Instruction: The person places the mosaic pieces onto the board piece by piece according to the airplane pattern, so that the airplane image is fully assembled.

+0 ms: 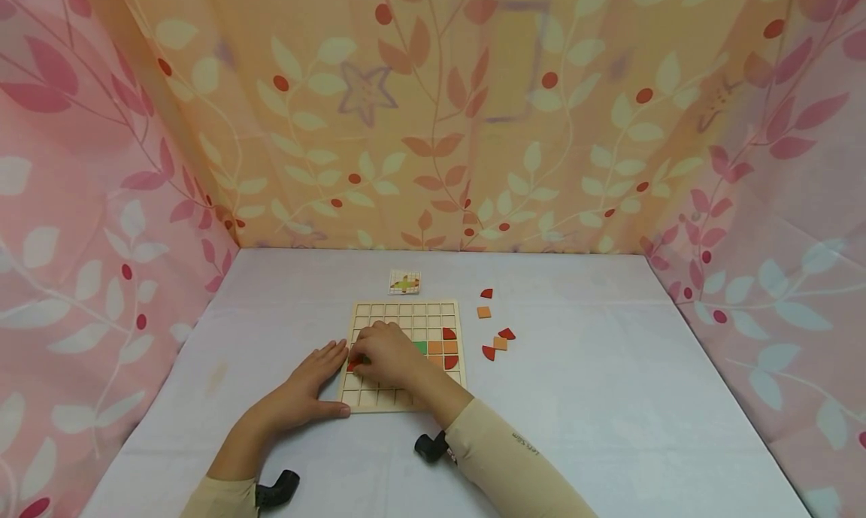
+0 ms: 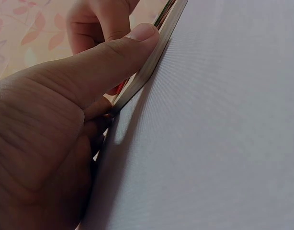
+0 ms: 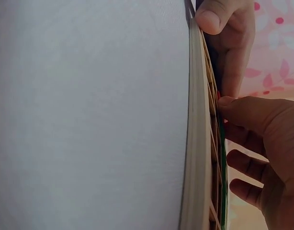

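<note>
A wooden grid board (image 1: 406,313) lies on the white table. My left hand (image 1: 307,386) rests along its left edge, fingers extended, with the thumb (image 2: 137,36) on the near left corner. My right hand (image 1: 389,355) reaches across the board and pinches a red piece (image 1: 351,366) at the left side, its curled fingers partly covering it. In the right wrist view the thumb (image 3: 247,111) touches that red piece. On the board's right side sit a green square (image 1: 420,347), several orange squares (image 1: 449,346) and red quarter-circles (image 1: 449,333). My right hand and forearm hide the board's middle.
A small pattern card (image 1: 404,283) lies behind the board. To the right are loose red quarter-circles (image 1: 487,294) and orange squares (image 1: 483,312). Black wrist-camera mounts (image 1: 277,489) stick out from both sleeves. Patterned curtains (image 1: 433,112) enclose the table.
</note>
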{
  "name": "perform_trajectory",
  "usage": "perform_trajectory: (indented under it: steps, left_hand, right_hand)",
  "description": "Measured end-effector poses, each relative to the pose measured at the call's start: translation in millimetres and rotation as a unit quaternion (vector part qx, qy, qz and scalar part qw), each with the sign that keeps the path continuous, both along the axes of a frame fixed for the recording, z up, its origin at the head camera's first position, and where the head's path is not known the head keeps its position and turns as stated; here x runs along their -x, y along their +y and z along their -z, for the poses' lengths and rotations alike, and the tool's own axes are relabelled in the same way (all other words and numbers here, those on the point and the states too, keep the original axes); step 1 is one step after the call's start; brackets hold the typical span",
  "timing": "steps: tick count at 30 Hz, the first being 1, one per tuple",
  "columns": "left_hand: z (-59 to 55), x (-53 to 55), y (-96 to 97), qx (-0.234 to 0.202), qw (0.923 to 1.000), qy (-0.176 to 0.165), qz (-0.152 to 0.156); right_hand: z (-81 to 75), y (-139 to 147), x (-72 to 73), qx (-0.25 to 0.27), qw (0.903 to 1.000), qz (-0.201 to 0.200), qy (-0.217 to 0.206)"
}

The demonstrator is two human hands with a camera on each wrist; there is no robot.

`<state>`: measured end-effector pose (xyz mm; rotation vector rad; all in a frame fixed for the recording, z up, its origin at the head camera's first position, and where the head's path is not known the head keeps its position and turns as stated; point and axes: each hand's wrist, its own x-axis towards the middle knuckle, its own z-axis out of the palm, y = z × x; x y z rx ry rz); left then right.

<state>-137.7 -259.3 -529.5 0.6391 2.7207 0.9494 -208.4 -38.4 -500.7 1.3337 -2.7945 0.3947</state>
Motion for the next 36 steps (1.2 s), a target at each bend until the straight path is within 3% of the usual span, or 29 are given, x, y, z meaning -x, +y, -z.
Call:
perform_trajectory:
  steps: [14, 27, 36]
  left_hand:
    - [1.9, 0.2, -1.1, 0.003, 1.0000, 0.001, -0.002]
    - [0.2, -1.6, 1.4, -0.002, 0.9999, -0.011, -0.011]
    - [1.7, 0.6, 2.4, 0.015, 0.9997, -0.013, -0.016]
  right_hand:
    - [-8.2, 3, -4.8, -0.011, 0.9994, -0.002, 0.031]
    - [-43.8, 38, -2.6, 0.006, 0.9965, -0.004, 0.083]
    - [-67.7, 69, 6.8, 0.027, 0.9964, 0.012, 0.080]
